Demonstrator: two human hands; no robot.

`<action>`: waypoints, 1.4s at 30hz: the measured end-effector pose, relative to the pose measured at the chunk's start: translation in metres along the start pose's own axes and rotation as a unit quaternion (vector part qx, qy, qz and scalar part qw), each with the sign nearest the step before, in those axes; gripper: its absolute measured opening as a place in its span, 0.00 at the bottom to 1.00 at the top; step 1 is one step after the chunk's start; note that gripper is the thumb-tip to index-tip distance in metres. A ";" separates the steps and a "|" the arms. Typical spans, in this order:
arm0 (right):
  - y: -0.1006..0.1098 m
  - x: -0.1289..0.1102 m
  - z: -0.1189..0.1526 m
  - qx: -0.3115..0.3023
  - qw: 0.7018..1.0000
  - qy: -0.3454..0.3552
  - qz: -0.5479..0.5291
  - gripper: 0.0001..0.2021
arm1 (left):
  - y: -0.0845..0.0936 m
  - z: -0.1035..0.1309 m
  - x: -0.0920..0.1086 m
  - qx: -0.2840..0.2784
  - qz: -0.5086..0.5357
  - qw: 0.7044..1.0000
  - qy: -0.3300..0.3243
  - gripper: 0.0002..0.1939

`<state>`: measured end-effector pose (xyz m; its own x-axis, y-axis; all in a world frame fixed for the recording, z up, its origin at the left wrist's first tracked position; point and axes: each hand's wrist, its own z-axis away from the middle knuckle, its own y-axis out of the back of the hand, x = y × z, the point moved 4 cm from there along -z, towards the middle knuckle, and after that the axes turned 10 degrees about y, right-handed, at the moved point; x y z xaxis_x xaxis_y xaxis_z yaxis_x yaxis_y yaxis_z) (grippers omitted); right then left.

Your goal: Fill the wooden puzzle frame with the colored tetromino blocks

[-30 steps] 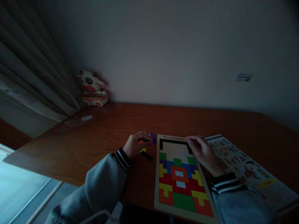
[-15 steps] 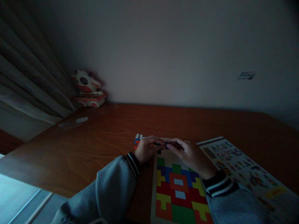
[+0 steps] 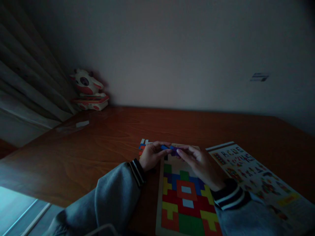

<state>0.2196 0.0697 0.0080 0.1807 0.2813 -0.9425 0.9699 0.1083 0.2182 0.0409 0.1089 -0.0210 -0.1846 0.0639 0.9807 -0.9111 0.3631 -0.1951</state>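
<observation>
Over the far end of a puzzle board (image 3: pixel 159 203) my two hands meet, fingertips close together. A blue piece (image 3: pixel 164 147) is pinched between the thumb and fingers of my left hand (image 3: pixel 151 155). Between the fingertips of my right hand (image 3: pixel 197 162) is a purple piece (image 3: pixel 174 150), which reaches toward the blue one; whether the two touch I cannot tell. Flat red, green, yellow, orange and blue pieces cover the near part of the board, around two pale gaps. The far part shows bare wood, partly hidden by my hands.
A printed sheet (image 3: pixel 256 177) with colourful figures lies right of the board. More coloured pieces (image 3: pixel 142 147) lie beyond my left hand. A toy cow (image 3: pixel 88 88) stands at the back left, near a small white slip (image 3: pixel 82 124) and a curtain.
The held pieces have turned, so their blue and purple faces now show where they looked dark and thin before. Both hands stay close together; the whole view has shifted slightly.
</observation>
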 end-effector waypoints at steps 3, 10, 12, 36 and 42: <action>0.000 0.003 0.001 0.007 1.000 0.000 -0.011 0.17 | 0.000 -0.001 -0.003 -0.003 0.007 1.000 0.014 0.21; 0.006 0.014 0.001 0.054 0.998 -0.005 -0.013 0.17 | 0.005 0.002 0.001 0.040 -0.080 0.996 -0.019 0.21; 0.012 0.019 0.000 0.084 0.996 -0.007 -0.019 0.17 | 0.007 0.004 0.008 0.065 -0.164 0.982 -0.072 0.19; 0.020 0.027 0.000 0.135 0.991 0.006 -0.005 0.19 | -0.016 0.021 0.014 -0.115 -0.488 0.830 -0.245 0.12; 0.021 0.028 -0.001 0.137 0.991 0.004 0.002 0.20 | -0.018 0.028 0.018 -0.126 -0.520 0.808 -0.245 0.25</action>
<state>0.2447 0.0803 -0.0135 0.1839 0.2884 -0.9397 0.9774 -0.1553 0.1436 0.0432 0.0774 -0.0002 0.4536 -0.7511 0.4797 -0.5741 0.1654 0.8019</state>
